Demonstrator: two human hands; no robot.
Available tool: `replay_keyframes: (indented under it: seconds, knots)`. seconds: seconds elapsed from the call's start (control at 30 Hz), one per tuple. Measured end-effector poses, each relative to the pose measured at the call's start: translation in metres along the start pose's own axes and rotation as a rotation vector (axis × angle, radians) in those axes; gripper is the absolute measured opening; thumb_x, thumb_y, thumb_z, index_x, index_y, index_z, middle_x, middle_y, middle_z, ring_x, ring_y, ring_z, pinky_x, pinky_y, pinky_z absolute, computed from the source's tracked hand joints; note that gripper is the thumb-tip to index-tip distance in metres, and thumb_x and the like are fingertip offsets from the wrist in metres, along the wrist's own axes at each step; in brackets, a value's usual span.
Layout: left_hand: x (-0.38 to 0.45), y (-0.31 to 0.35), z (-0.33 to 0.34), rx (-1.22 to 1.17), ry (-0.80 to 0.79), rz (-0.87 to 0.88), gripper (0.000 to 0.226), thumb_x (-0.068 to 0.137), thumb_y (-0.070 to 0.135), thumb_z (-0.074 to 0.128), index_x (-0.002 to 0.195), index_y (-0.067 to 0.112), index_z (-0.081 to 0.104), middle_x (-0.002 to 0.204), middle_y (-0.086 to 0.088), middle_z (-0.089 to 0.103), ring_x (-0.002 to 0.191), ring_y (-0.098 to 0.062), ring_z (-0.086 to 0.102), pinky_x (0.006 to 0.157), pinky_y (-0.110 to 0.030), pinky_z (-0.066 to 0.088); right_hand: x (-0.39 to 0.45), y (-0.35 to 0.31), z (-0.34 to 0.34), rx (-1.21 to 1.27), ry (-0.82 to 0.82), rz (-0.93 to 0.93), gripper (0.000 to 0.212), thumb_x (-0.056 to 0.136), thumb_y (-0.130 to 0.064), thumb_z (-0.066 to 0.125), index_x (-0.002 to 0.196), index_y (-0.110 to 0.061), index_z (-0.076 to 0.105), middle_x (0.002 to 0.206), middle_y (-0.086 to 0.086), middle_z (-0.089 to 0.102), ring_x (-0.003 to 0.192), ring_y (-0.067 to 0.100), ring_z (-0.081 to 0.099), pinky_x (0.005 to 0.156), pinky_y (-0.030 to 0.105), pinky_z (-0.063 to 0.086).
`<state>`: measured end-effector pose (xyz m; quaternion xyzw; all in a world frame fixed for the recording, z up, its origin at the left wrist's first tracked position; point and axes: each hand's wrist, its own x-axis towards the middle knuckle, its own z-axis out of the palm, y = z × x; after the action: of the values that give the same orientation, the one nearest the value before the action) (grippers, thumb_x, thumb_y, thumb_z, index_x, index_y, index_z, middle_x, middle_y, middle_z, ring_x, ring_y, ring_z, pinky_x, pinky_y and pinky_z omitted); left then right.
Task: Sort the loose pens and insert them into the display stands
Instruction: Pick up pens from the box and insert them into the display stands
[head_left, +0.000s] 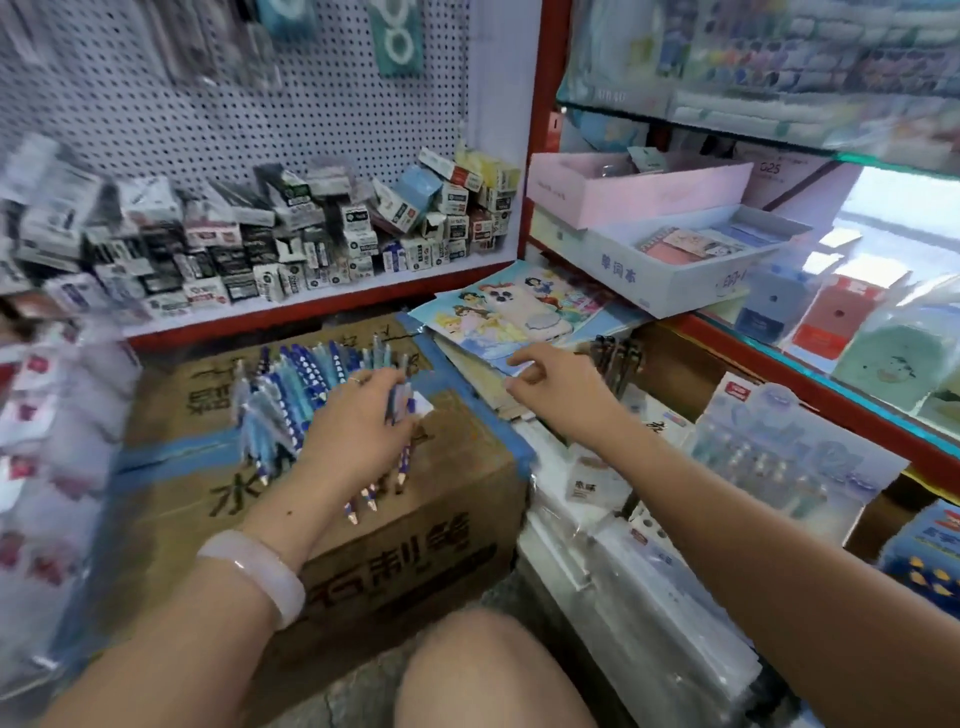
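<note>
The left hand (358, 426) grips a bunch of blue pens (400, 457) over a cardboard box (415, 525); the right hand (558, 387) hovers open.

A heap of loose pens (291, 395) lies on top of a taped cardboard box (332, 499), towards its far left part. They are slim, in dark blue, pale blue and grey, many with a white dotted or triangle pattern on the barrel. They lie fanned and crossing one another, most running from far to near. A small bunch of the same pens (387, 467) is gripped in the left hand (358, 431), tips pointing near and down, poking out below the palm. The display stands cannot be told apart with any certainty.
</note>
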<state>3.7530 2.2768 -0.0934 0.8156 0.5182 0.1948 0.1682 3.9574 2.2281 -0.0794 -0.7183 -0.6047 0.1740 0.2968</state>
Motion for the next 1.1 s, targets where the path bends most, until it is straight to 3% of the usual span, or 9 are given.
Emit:
replay_keyframes:
  seconds: [0.17, 0.3, 0.53, 0.67, 0.8, 0.87, 0.93, 1.0, 1.1]
  knots:
    - [-0.003, -0.066, -0.025, 0.028, 0.018, -0.144, 0.046, 0.089, 0.028, 0.058, 0.131, 0.016, 0.046, 0.127, -0.012, 0.051, 0.085, -0.024, 0.057, 0.079, -0.033, 0.043, 0.034, -0.04, 0.055, -0.088, -0.129, -0.093, 0.04, 0.093, -0.031, 0.055, 0.129, -0.016, 0.05, 0.11, 0.007, 0.064, 0.098, 0.021, 0.06, 0.084, 0.033, 0.049]
    - [-0.002, -0.112, -0.029, 0.031, 0.065, -0.291, 0.043, 0.087, 0.022, 0.058, 0.128, 0.015, 0.047, 0.124, -0.015, 0.053, 0.108, -0.033, 0.053, 0.082, -0.036, 0.045, 0.056, -0.062, 0.106, -0.077, -0.166, -0.104, 0.039, 0.092, -0.034, 0.055, 0.128, -0.019, 0.051, 0.106, 0.003, 0.065, 0.093, 0.018, 0.062, 0.08, 0.033, 0.052]
    - [0.017, -0.165, -0.011, 0.022, 0.053, -0.526, 0.042, 0.086, 0.037, 0.055, 0.121, 0.016, 0.048, 0.111, -0.012, 0.06, 0.101, -0.031, 0.057, 0.076, -0.034, 0.048, 0.084, -0.073, 0.157, -0.159, -0.198, -0.138, 0.043, 0.092, -0.039, 0.055, 0.13, -0.021, 0.047, 0.106, 0.004, 0.065, 0.101, 0.023, 0.06, 0.102, 0.048, 0.04]
    - [0.048, -0.165, -0.005, -0.043, 0.026, -0.612, 0.052, 0.086, 0.041, 0.055, 0.127, 0.01, 0.044, 0.116, -0.018, 0.057, 0.104, -0.034, 0.055, 0.08, -0.035, 0.045, 0.095, -0.073, 0.153, -0.111, -0.196, -0.135, 0.044, 0.092, -0.039, 0.054, 0.132, -0.023, 0.046, 0.114, -0.001, 0.062, 0.094, 0.018, 0.062, 0.085, 0.039, 0.053]
    - [0.079, -0.161, 0.0, -0.147, -0.06, -0.65, 0.058, 0.085, 0.041, 0.061, 0.132, 0.008, 0.048, 0.069, -0.003, 0.057, 0.056, -0.016, 0.053, 0.055, -0.026, 0.043, 0.101, -0.07, 0.15, -0.012, -0.172, -0.1, 0.043, 0.092, -0.037, 0.055, 0.132, -0.022, 0.046, 0.111, 0.0, 0.062, 0.09, 0.017, 0.063, 0.084, 0.037, 0.054]
    - [0.09, -0.161, 0.005, -0.192, -0.087, -0.664, 0.063, 0.083, 0.038, 0.065, 0.138, 0.023, 0.039, 0.08, 0.003, 0.061, 0.046, -0.009, 0.046, 0.045, -0.02, 0.04, 0.103, -0.066, 0.151, -0.015, -0.179, -0.101, 0.044, 0.092, -0.037, 0.055, 0.132, -0.022, 0.046, 0.111, 0.0, 0.062, 0.089, 0.018, 0.063, 0.083, 0.039, 0.054]
    - [0.095, -0.161, 0.008, -0.094, -0.144, -0.682, 0.027, 0.083, 0.041, 0.063, 0.101, 0.021, 0.064, 0.124, -0.005, 0.056, 0.049, -0.005, 0.044, 0.042, -0.016, 0.031, 0.105, -0.061, 0.152, -0.027, -0.181, -0.09, 0.043, 0.092, -0.037, 0.055, 0.132, -0.023, 0.046, 0.111, 0.001, 0.063, 0.09, 0.018, 0.063, 0.084, 0.04, 0.054]
    - [0.098, -0.16, 0.011, -0.033, -0.177, -0.705, 0.037, 0.084, 0.046, 0.06, 0.063, 0.016, 0.058, 0.141, -0.012, 0.04, 0.055, -0.003, 0.04, 0.047, -0.017, 0.029, 0.108, -0.056, 0.15, -0.034, -0.176, -0.065, 0.043, 0.092, -0.038, 0.054, 0.132, -0.024, 0.047, 0.109, 0.0, 0.064, 0.09, 0.017, 0.063, 0.084, 0.039, 0.053]
    - [0.102, -0.166, 0.016, -0.147, -0.158, -0.742, 0.04, 0.083, 0.044, 0.062, 0.061, 0.013, 0.05, 0.109, -0.002, 0.055, 0.055, -0.01, 0.044, 0.058, -0.024, 0.044, 0.109, -0.052, 0.149, -0.043, -0.174, -0.041, 0.042, 0.092, -0.037, 0.053, 0.132, -0.024, 0.046, 0.107, 0.0, 0.064, 0.09, 0.017, 0.062, 0.084, 0.038, 0.054]
